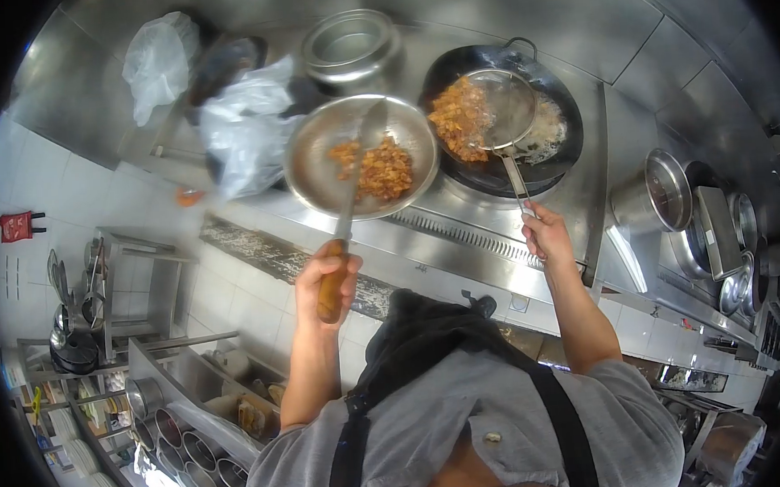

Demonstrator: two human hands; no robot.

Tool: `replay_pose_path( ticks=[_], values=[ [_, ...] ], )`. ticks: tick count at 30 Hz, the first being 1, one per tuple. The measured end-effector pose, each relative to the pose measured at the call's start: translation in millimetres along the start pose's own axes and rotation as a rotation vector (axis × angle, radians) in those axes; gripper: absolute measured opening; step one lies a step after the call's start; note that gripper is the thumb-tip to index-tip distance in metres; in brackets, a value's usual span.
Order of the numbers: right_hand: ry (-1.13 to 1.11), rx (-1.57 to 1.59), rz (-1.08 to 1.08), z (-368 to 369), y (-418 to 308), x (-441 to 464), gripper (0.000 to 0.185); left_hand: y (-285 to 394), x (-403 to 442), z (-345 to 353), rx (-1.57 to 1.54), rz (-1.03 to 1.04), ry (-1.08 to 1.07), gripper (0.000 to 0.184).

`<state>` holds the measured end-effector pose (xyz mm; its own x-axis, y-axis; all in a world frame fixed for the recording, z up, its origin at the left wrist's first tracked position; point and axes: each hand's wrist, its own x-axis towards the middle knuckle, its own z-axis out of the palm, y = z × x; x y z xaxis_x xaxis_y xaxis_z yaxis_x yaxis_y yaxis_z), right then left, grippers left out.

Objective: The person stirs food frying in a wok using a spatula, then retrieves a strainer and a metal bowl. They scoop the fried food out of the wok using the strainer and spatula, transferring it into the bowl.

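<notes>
My left hand (328,278) is wrapped round the wooden handle of a long metal spatula (346,212). The spatula's blade is over a steel bowl (303,164) that holds reddish-brown fried pieces (387,172). My right hand (546,232) grips the handle of a round mesh strainer (501,103). That strainer lies over a dark wok (559,157), its rim beside more fried pieces (459,119) on the wok's left side. Pale, foamy liquid (544,134) shows in the wok, right of the strainer.
Behind the bowl stands a steel pot (351,45). Plastic bags (249,127) are to its left. A large pot (655,193) and stacked pans are at the right. Shelves with metal containers (201,447) and ladles stand at the lower left.
</notes>
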<state>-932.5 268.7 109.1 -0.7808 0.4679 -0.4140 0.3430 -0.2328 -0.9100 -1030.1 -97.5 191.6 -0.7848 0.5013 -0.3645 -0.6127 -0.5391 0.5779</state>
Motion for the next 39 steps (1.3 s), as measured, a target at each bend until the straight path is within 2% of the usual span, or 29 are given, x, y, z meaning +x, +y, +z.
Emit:
replay_pose_path(
  ticks=[3, 5, 7, 11, 17, 21, 23, 28, 32, 35, 37, 38, 39],
  values=[
    [-0.008, 0.034, 0.033, 2, 0, -13, 0.052, 0, -4, 3, -0.013, -0.017, -0.031, 0.044],
    [-0.011, 0.031, 0.045, 4, -1, -19, 0.052, -1, -7, 7, 0.097, -0.039, -0.004, 0.039],
    [0.034, 0.047, 0.033, 10, -4, -20, 0.045, -1, -9, 9, 0.089, -0.059, -0.01, 0.038],
    [0.034, 0.069, 0.057, 15, -5, -12, 0.045, -5, -6, 8, 0.039, -0.104, -0.055, 0.037],
    [-0.01, 0.371, 0.022, 22, 3, 14, 0.039, -5, -5, 9, 0.005, -0.097, -0.06, 0.034],
    [0.009, 0.37, -0.011, 12, 6, 7, 0.041, 1, -12, -1, 0.014, -0.059, -0.028, 0.034],
    [0.022, 0.35, -0.047, 4, 5, 7, 0.041, 3, -15, -6, -0.074, 0.01, -0.004, 0.048],
    [0.023, 0.134, -0.076, -2, -24, -12, 0.049, 20, -21, -17, -0.037, 0.061, 0.014, 0.043],
    [0.009, 0.068, -0.082, 15, -39, -30, 0.043, 34, -25, -22, 0.038, 0.091, 0.022, 0.04],
    [-0.048, -0.084, -0.095, 30, -34, -34, 0.046, 38, -27, -22, -0.005, 0.151, 0.039, 0.047],
    [-0.202, -0.239, -0.174, 39, -20, -27, 0.047, 40, -26, -21, -0.01, 0.143, 0.048, 0.045],
    [-0.183, -0.458, -0.143, 44, -13, -20, 0.047, 40, -24, -21, -0.009, 0.142, 0.049, 0.045],
    [-0.183, -0.456, -0.142, 47, -8, -17, 0.047, 39, -23, -21, -0.017, 0.141, 0.065, 0.044]
  ],
)
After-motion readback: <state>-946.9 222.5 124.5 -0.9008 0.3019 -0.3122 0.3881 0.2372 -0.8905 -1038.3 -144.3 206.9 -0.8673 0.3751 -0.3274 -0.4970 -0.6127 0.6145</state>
